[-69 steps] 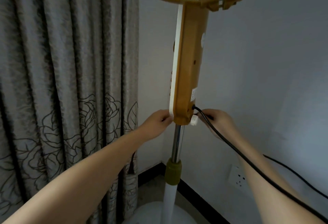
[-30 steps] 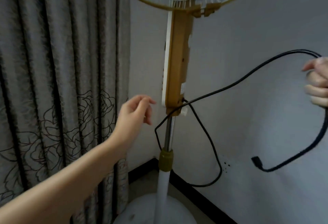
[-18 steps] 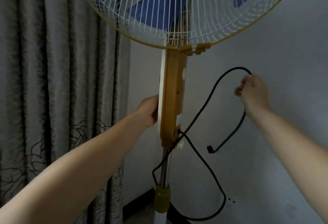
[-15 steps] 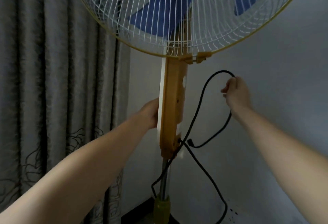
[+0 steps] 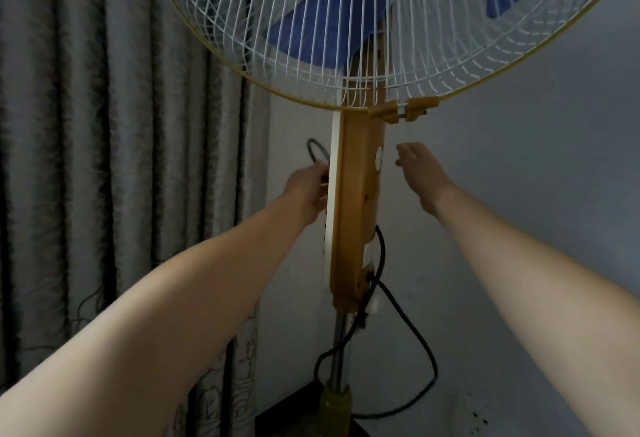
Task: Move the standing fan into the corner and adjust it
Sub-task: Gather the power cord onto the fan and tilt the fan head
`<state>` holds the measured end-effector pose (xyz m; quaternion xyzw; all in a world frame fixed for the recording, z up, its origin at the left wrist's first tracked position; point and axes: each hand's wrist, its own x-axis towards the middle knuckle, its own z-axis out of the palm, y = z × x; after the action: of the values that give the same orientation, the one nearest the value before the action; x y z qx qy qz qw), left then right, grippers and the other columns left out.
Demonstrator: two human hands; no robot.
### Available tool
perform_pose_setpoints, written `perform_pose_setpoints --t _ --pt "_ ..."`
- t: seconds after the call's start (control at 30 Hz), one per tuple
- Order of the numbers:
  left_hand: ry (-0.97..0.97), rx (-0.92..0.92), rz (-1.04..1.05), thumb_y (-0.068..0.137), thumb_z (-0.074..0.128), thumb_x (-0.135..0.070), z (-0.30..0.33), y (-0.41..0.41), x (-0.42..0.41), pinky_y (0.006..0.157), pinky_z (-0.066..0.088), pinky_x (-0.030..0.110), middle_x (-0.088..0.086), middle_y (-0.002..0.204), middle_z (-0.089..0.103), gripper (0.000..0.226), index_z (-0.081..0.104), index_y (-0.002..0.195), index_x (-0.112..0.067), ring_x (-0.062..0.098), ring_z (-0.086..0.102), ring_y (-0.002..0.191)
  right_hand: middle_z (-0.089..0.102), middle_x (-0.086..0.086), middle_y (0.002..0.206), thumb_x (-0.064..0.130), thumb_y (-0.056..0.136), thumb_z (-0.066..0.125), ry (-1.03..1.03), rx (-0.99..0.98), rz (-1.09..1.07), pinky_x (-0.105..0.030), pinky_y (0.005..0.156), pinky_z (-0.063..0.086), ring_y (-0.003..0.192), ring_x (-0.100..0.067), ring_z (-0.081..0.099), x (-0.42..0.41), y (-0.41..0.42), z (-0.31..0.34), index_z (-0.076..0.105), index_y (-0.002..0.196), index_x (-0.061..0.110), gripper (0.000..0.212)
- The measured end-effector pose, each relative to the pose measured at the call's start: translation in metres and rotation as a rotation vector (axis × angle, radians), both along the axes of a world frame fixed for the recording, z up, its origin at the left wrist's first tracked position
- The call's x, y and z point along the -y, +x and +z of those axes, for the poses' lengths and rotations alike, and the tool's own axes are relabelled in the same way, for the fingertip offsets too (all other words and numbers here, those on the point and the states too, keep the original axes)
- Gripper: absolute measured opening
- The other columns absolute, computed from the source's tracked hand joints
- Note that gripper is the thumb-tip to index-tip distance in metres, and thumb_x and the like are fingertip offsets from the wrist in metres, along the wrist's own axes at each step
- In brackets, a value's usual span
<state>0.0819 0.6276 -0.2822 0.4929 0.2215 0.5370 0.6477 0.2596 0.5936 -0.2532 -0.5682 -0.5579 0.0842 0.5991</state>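
Observation:
The standing fan stands in the room corner, its ochre control column [image 5: 356, 208] under a white wire guard [image 5: 346, 31] with blue blades. A chrome pole [image 5: 341, 350] runs down to an ochre collar. My left hand [image 5: 308, 190] is at the column's left edge, closed on the black power cord [image 5: 408, 329], a loop of which sticks up above the fingers. My right hand [image 5: 420, 173] hovers just right of the column, fingers apart, holding nothing. The cord also hangs in loops from the column's lower right.
A grey patterned curtain [image 5: 104, 159] hangs close on the left. The plain wall [image 5: 519, 194] is right behind the fan, with a wall socket [image 5: 479, 416] low at the right and a dark skirting board along the floor.
My right hand carried the cord across to the column and let go. My left hand now grips the cord at the column's left edge. The view has tilted up.

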Motion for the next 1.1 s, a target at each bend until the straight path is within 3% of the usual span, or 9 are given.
perform_pose_setpoints --t 0.07,0.23,0.37,0.5,0.6,0.77,0.9,1.0,1.1 --pt "-0.033 0.184 0.140 0.099 0.043 -0.016 0.003 -0.021 -0.009 0.054 0.059 0.031 0.010 0.071 0.057 0.029 0.053 0.075 -0.005 0.019 0.061 0.058 0.055 -0.006 0.129 0.035 0.100 0.031 -0.003 -0.028 -0.021 -0.032 0.090 0.036 0.110 -0.018 0.050 0.011 0.004 -0.006 0.043 0.134 0.016 0.040" --pt "-0.030 0.384 0.277 0.101 0.031 -0.015 0.014 -0.097 -0.026 0.047 0.054 0.027 0.004 0.054 0.048 0.037 0.039 0.066 -0.009 0.015 0.053 0.047 0.064 -0.001 0.103 0.023 0.099 0.032 -0.017 0.023 -0.028 -0.035 0.089 0.046 0.099 -0.016 0.056 0.050 0.007 -0.029 0.054 0.118 0.019 0.030" --pt "0.022 0.393 0.345 0.103 0.030 -0.025 0.010 -0.153 -0.020 0.040 0.052 0.021 -0.003 0.041 0.049 0.039 0.040 0.067 -0.012 0.007 0.049 0.031 0.052 0.002 0.060 0.013 0.093 0.036 -0.009 0.083 -0.014 -0.025 0.051 0.039 0.057 -0.015 0.049 0.084 -0.007 -0.043 0.063 0.081 0.019 0.030" --pt "0.159 0.332 0.388 0.102 0.032 -0.029 -0.002 -0.173 0.009 0.048 0.054 0.025 -0.006 0.043 0.042 0.037 0.043 0.070 -0.014 0.009 0.040 0.034 0.044 0.009 0.041 0.021 0.088 0.045 0.040 0.303 0.184 -0.014 0.041 0.032 0.039 -0.002 0.038 0.120 -0.052 -0.057 0.058 0.057 0.026 0.034" --pt "0.381 0.195 0.436 0.101 0.033 -0.027 -0.020 -0.173 0.047 0.046 0.050 0.023 -0.009 0.043 0.039 0.032 0.046 0.074 -0.015 0.009 0.037 0.036 0.062 0.014 0.055 0.027 0.088 0.045 0.088 0.384 0.345 -0.010 0.049 0.044 0.052 0.002 0.057 0.133 -0.097 -0.058 0.064 0.066 0.035 0.030" --pt "0.646 -0.015 0.493 0.101 0.036 -0.022 -0.046 -0.161 0.111 0.042 0.045 0.023 -0.008 0.045 0.035 0.032 0.049 0.073 -0.015 0.011 0.033 0.039 0.063 0.006 0.117 0.033 0.099 0.038 0.015 0.387 0.518 -0.026 0.102 0.043 0.112 -0.006 0.057 0.131 -0.172 -0.034 0.054 0.130 0.014 0.039" --pt "0.795 -0.200 0.536 0.100 0.038 -0.021 -0.071 -0.156 0.145 0.041 0.042 0.025 -0.010 0.043 0.040 0.031 0.049 0.071 -0.019 0.011 0.036 0.038 0.064 -0.006 0.117 0.037 0.100 0.034 -0.181 0.148 0.868 -0.036 0.112 0.034 0.113 -0.015 0.058 0.146 -0.212 -0.023 0.059 0.107 0.018 0.032" --pt "0.921 -0.348 0.563 0.092 0.040 -0.035 -0.095 -0.158 0.162 0.043 0.042 0.032 -0.009 0.045 0.045 0.024 0.050 0.071 -0.029 0.011 0.041 0.039 0.069 -0.006 0.089 0.033 0.099 0.040 -0.165 -0.053 1.031 -0.039 0.100 0.048 0.091 -0.020 0.068 0.159 -0.224 -0.020 0.057 0.101 0.006 0.032" --pt "1.138 -0.442 0.616 0.091 0.040 -0.033 -0.104 -0.162 0.170 0.042 0.038 0.019 0.005 0.053 0.049 0.020 0.050 0.075 -0.029 0.010 0.042 0.041 0.058 0.000 0.061 0.029 0.099 0.042 -0.120 -0.153 1.124 -0.030 0.063 0.058 0.054 -0.013 0.060 0.183 -0.214 -0.031 0.053 0.109 0.001 0.032"
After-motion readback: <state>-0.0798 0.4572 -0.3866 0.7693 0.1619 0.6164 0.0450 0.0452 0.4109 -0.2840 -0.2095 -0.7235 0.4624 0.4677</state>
